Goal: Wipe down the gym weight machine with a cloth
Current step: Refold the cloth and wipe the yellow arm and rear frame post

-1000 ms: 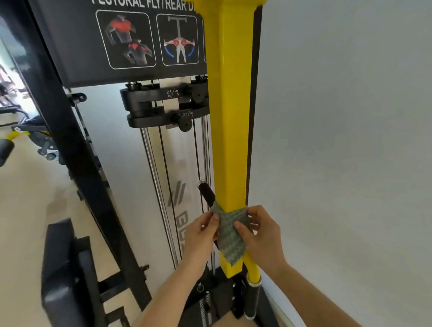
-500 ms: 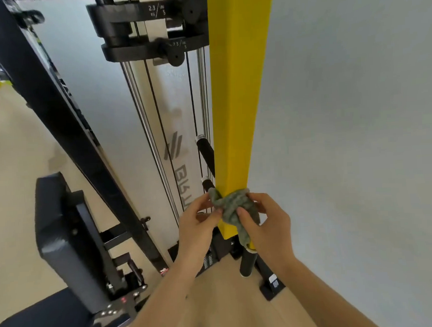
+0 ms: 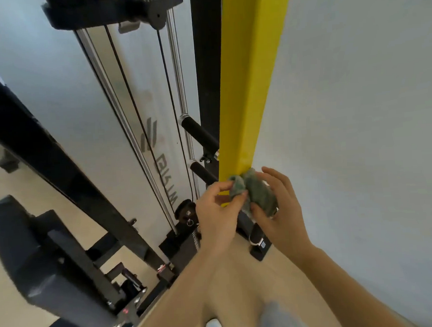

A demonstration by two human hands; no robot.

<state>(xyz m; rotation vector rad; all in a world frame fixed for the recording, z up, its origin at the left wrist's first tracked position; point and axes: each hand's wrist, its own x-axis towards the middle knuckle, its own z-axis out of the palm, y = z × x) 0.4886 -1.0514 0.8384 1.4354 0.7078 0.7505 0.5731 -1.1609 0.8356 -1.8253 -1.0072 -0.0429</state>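
Presently, a bunched grey-green cloth (image 3: 255, 195) is being pinched by both the left hand (image 3: 216, 213) and the right hand (image 3: 282, 210) at the foot of the upright yellow square metal post (image 3: 246, 86), whose long axis is running straight up from them.

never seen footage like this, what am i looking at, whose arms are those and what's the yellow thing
The picture comes from a camera worn on a person's head, looking down, so the two arms are that person's own. The left hand and right hand both grip a bunched green cloth at the lower end of a yellow post, part of a gym weight machine. Left of the post are black handles and steel rods. At lower left is a black pad. A plain wall is on the right.
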